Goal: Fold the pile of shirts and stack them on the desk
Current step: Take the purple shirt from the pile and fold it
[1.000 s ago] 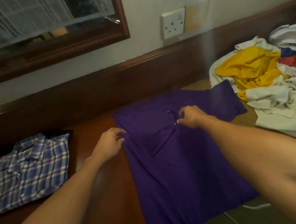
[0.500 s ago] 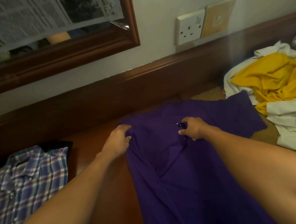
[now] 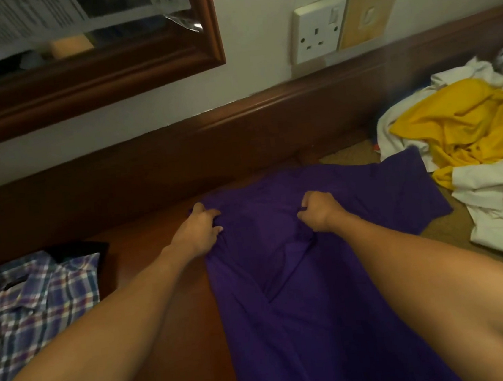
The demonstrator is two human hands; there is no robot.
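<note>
Purple cloth fills the middle of your view: the purple shirt point(image 3: 301, 293) lies spread on the table point(image 3: 172, 338), its body running toward you and its collar end toward the wall. Your left hand point(image 3: 197, 230) grips the shirt's left shoulder edge, fingers curled into the fabric where it meets the bare wood. Your right hand point(image 3: 317, 211) is closed in a fist on a bunch of cloth near the collar, and the fabric puckers into folds between your two hands. The shirt's right sleeve point(image 3: 404, 180) lies flat, reaching toward the pile of shirts point(image 3: 497, 183), which sits unfolded at the right on a tan surface. In that pile a yellow shirt point(image 3: 454, 125) lies crumpled on white garments, with bits of red and blue showing at the far edge.

To your left, well apart from the purple shirt, a plaid shirt point(image 3: 30, 313) lies folded with its collar up, resting on a dark item point(image 3: 79, 248) whose corner sticks out behind it. A dark wooden rail point(image 3: 237, 129) runs along the wall behind the table. Above it you have a white socket point(image 3: 318, 29), a beige plate point(image 3: 369, 10) just beside it, and a wood-framed mirror point(image 3: 107, 72) with a newspaper point(image 3: 9, 26) across its upper part.
</note>
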